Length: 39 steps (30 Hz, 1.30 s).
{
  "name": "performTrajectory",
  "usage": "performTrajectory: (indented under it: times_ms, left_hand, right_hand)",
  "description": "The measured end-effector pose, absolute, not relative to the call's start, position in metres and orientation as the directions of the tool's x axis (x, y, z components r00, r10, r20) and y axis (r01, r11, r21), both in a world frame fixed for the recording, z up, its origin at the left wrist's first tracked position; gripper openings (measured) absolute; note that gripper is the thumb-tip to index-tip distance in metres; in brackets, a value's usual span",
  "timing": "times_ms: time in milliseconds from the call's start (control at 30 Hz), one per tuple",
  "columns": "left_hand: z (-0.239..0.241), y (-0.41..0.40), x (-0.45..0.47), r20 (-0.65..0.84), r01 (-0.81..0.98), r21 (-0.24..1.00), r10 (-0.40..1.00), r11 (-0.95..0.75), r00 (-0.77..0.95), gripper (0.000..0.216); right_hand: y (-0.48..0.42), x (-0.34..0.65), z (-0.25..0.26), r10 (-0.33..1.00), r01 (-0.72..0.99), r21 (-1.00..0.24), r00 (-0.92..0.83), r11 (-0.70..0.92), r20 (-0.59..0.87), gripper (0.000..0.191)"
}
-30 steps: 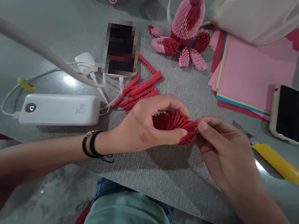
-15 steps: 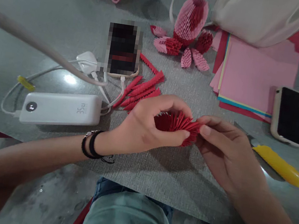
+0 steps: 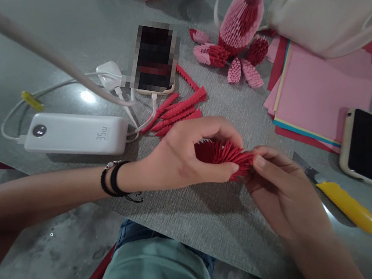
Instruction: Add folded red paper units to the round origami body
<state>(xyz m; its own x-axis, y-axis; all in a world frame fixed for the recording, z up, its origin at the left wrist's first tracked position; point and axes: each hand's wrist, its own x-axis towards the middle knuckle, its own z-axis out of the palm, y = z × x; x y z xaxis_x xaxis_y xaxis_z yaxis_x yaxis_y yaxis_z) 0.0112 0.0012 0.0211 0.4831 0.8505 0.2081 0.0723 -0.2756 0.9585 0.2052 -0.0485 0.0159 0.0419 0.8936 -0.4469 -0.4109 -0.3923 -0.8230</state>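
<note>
Close to the near edge of the table [image 3: 161, 208], the left hand [image 3: 184, 153] curls around a red ring [image 3: 224, 153], the right hand [image 3: 282, 184] pinching its right end. Red strips [image 3: 187, 105] lie beyond.

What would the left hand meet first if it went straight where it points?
Probably the right hand, at the end of the red paper piece the left hand holds; depth unclear.

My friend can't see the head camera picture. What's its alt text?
The left hand cups a spiky red paper craft while the right hand pinches its edge, at a gray table. Around them lie red paper strips, a yellow-handled knife and a phone.
</note>
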Motion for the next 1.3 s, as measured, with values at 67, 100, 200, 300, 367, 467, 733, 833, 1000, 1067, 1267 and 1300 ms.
performTrajectory:
  times_ms: [67,100,200,300,367,467,733,833,1000,1067,1267,1300]
  left_hand:
    - [0.022,0.002,0.011,0.190,0.076,0.963,0.853,-0.258,0.486,0.017]
    - [0.022,0.002,0.011,0.181,0.077,0.965,0.854,-0.249,0.489,0.016]
    - [0.021,0.003,0.010,0.161,0.082,0.969,0.851,-0.232,0.499,0.016]
    - [0.021,0.003,0.009,0.161,0.091,0.967,0.846,-0.239,0.508,0.016]
    - [0.021,0.003,0.008,0.159,0.097,0.966,0.846,-0.240,0.509,0.016]
    - [0.022,0.003,0.008,0.150,0.106,0.966,0.845,-0.236,0.512,0.015]
    - [0.021,0.003,0.007,0.154,0.102,0.965,0.836,-0.242,0.526,0.015]
    - [0.021,0.002,0.008,0.149,0.096,0.968,0.835,-0.233,0.529,0.015]
    - [0.022,0.002,0.009,0.138,0.101,0.969,0.838,-0.223,0.528,0.015]
    - [0.022,0.002,0.010,0.128,0.101,0.972,0.843,-0.211,0.522,0.014]
    - [0.021,0.003,0.010,0.074,0.127,0.979,0.858,-0.160,0.508,0.013]
    - [0.021,0.003,0.010,0.074,0.129,0.979,0.858,-0.160,0.508,0.013]
  right_hand:
    - [-0.048,0.206,0.015,0.897,-0.408,-0.824,0.030,-0.393,-0.442,0.018]
    - [-0.047,0.206,0.015,0.898,-0.404,-0.825,0.021,-0.394,-0.440,0.017]
    - [-0.047,0.208,0.015,0.899,-0.383,-0.831,0.002,-0.404,-0.438,0.017]
    - [-0.047,0.210,0.016,0.897,-0.359,-0.836,-0.011,-0.416,-0.442,0.016]
    - [-0.046,0.211,0.016,0.896,-0.354,-0.834,-0.029,-0.423,-0.442,0.016]
    - [-0.045,0.211,0.016,0.895,-0.352,-0.830,-0.057,-0.432,-0.442,0.015]
    - [-0.044,0.215,0.016,0.895,-0.327,-0.834,-0.111,-0.444,-0.433,0.013]
    - [-0.042,0.217,0.016,0.893,-0.305,-0.840,-0.129,-0.449,-0.431,0.012]
    - [-0.040,0.221,0.017,0.879,-0.238,-0.846,-0.157,-0.476,-0.451,0.015]
    - [-0.040,0.221,0.017,0.879,-0.215,-0.853,-0.164,-0.475,-0.448,0.015]
    - [-0.042,0.216,0.016,0.912,-0.214,-0.887,-0.043,-0.408,-0.409,0.012]
    - [-0.042,0.216,0.015,0.913,-0.211,-0.890,-0.029,-0.404,-0.407,0.012]
